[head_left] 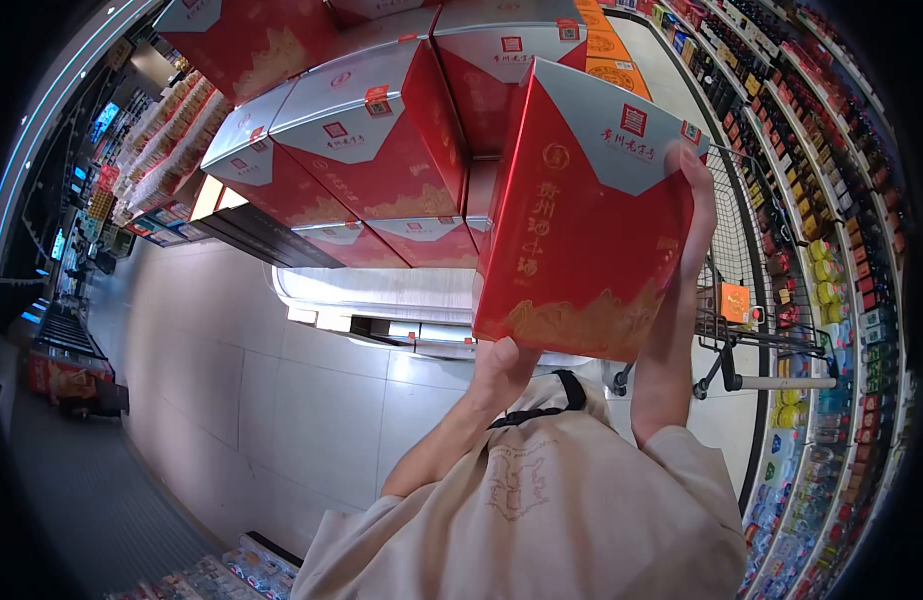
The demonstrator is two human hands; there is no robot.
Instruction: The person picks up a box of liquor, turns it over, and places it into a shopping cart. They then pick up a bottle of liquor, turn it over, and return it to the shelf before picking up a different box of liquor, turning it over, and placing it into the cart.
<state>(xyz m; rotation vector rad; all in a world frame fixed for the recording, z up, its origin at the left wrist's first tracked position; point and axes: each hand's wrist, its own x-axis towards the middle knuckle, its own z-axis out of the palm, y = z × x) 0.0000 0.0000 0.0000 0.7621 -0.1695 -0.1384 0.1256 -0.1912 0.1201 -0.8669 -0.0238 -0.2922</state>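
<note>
- Your left hand [503,368] grips the red box [591,235] at its near left corner, thumb against the lower edge; its fingers are mostly hidden.
- Your right hand [698,205] is closed on the same box along its right side, thumb up by the far right corner.
- The box is held in front of you, tilted, with a silver panel at its far end, gold characters down its left part and a gold mountain pattern along its near edge.
- Your beige shirt [551,500] lies just on the near side of the box.
- Beyond the box and to its left, matching red-and-silver boxes [366,165] are stacked; you cannot tell whether the held one touches them.
- A pale display stand [371,287] shows on the near side of that stack.
- Orange boxes [606,50] lie at the far side, past the stack.
- To the right stands a wire cart [733,205], with a small orange box [734,302] showing among its wires.
- Farther right, long shelves [781,110] carry rows of bottles and packages.
- Pale floor tiles [301,400] spread out to your left.
</note>
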